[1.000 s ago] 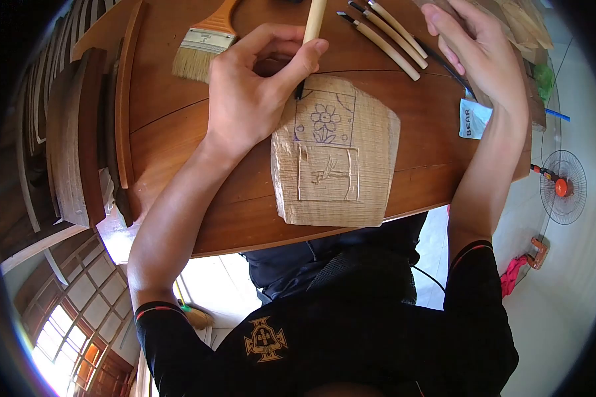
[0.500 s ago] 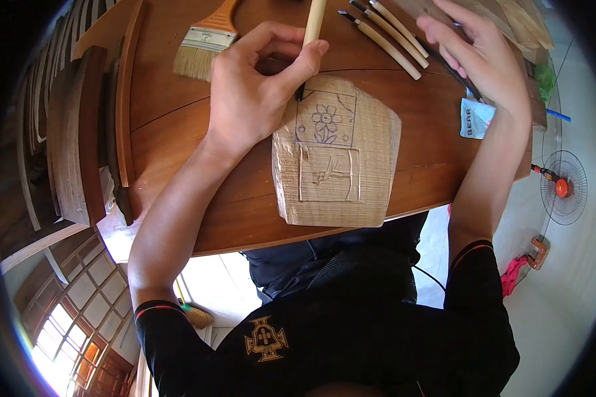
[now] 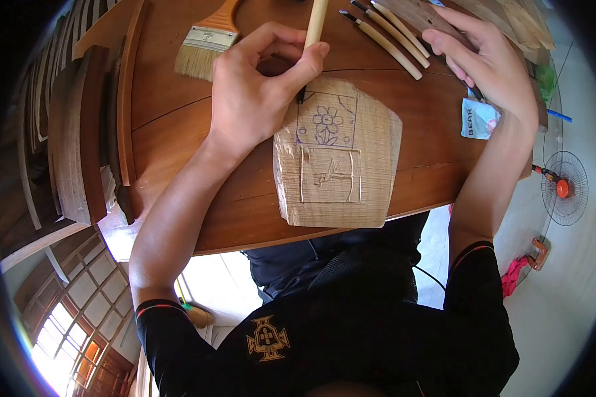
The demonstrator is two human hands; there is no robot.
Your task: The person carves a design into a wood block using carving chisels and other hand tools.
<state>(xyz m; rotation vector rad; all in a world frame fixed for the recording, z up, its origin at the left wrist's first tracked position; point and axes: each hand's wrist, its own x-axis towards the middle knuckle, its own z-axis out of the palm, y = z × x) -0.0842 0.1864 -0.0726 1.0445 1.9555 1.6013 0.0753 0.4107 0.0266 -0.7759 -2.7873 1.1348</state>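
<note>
My left hand is closed around the pale wooden handle of a carving chisel. The chisel's dark tip rests at the upper left corner of a flower drawing on a wood block. Below the inked flower, a rectangle with a small figure inside is cut into the block. At the upper right, my right hand grips a brown wooden bar, held apart from the chisel's handle. The handle's top end runs out of view.
Several carving tools lie between my hands at the back. A flat brush lies to the left, and a small pale blue packet to the right. Wooden boards stand along the left side. A fan is beyond the table.
My right hand has shifted slightly right and down, and the wooden bar, blurred before, now shows clearly. My left hand and the chisel have hardly moved.
</note>
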